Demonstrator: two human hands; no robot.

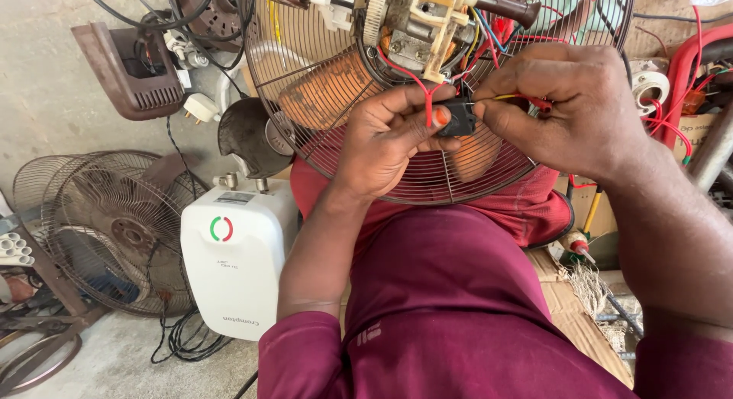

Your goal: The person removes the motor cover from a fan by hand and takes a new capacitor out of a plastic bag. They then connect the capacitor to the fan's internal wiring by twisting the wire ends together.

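both hands, left hand [385,132] and right hand [565,109], pinch shut on a small black capacitor [458,119]; light, rigid, thin red wire [412,78] likely fragile, so hold its body.

A small black capacitor [459,118] sits pinched at my fingertips, red wire [416,84] and yellow wire [505,97] attached.

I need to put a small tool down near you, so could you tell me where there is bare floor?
Bare concrete lies at upper left, between the brown housing and the old fan guard. A smaller patch sits at the lower left, below the white appliance. Around both hands wires and fan parts crowd everything.
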